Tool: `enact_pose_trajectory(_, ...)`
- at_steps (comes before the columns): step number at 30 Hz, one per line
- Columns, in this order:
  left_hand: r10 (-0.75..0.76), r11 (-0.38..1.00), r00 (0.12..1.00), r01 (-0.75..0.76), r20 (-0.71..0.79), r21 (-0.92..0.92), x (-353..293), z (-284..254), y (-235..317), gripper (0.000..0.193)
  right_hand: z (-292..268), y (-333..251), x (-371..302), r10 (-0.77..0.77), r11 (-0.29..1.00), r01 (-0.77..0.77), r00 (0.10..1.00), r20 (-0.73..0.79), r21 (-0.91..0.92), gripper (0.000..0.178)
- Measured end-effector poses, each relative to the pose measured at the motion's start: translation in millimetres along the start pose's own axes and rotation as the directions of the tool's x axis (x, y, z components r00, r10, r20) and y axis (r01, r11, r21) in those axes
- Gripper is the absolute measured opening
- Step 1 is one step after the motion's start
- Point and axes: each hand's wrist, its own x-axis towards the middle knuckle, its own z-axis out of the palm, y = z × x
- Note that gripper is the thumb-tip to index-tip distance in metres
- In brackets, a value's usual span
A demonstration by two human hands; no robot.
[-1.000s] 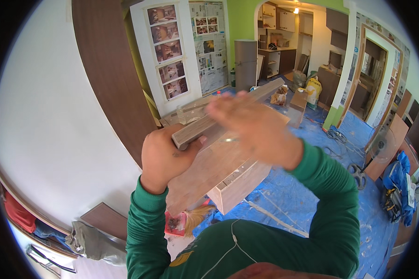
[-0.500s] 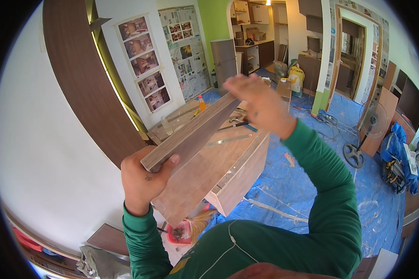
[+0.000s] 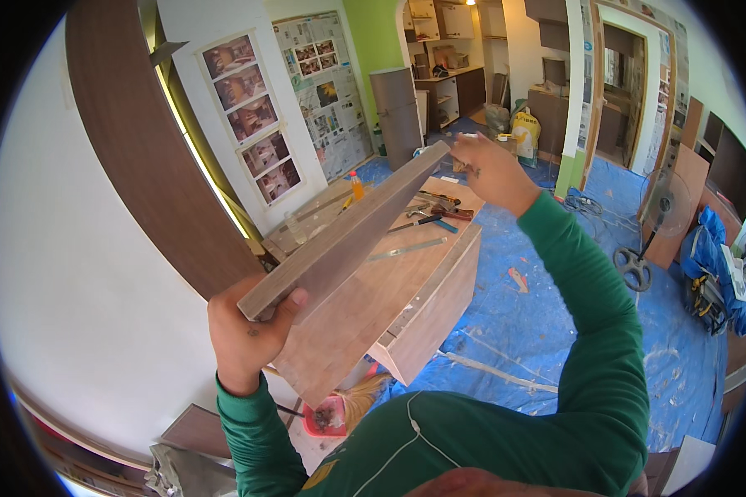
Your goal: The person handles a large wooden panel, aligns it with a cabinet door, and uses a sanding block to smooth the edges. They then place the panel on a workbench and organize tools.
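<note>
My left hand grips the near end of a long brown wooden panel, its thumb on the panel's right face. Tilted up and away from me, the panel hangs above a wood-topped bench, its narrow edge turned upward. At the panel's far tip is my right hand, fingers bent and drawn together. Whether anything is pinched between them is hidden. Below the panel, a metal ruler, a hammer and several other hand tools lie on the bench.
An orange bottle and a clear bottle stand left of the panel. Blue sheeting covers the floor. A red dustpan and a broom lie below the bench. A standing fan is at the right.
My right hand, blurred over the panel's far end before, has moved right to just beyond its tip, and its fingers have drawn in. The panel's near end has shifted slightly left and down.
</note>
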Motion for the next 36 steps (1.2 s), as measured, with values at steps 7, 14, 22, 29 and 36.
enact_pose_trajectory(7,-0.032,0.999,0.995,0.030,0.090,0.022,-2.5,-10.9,2.5,0.017,-2.2,25.5,-0.9,0.232,0.807,-0.103,0.961,-0.152,0.581,0.067)
enact_pose_trajectory(14,-0.074,0.997,0.993,0.075,0.094,-0.005,-7.9,-11.9,3.4,0.014,-10.7,-34.4,1.3,0.027,0.765,-0.010,0.999,-0.017,0.644,0.074)
enact_pose_trajectory(22,-0.057,0.998,0.994,0.057,0.089,-0.005,-9.8,-11.1,2.8,0.016,22.0,-17.7,-5.7,0.444,0.170,-0.261,0.881,0.162,0.950,0.060)
enact_pose_trajectory(29,-0.065,0.998,0.991,0.065,0.113,0.004,-9.7,-7.7,5.7,0.016,20.0,-28.9,11.8,0.314,-0.016,-0.122,0.942,0.121,0.992,0.052)
enact_pose_trajectory(36,-0.070,0.997,0.991,0.066,0.116,0.034,-12.0,-8.1,7.2,0.015,18.6,-41.4,2.7,0.354,0.176,-0.144,0.932,0.073,0.974,0.052)
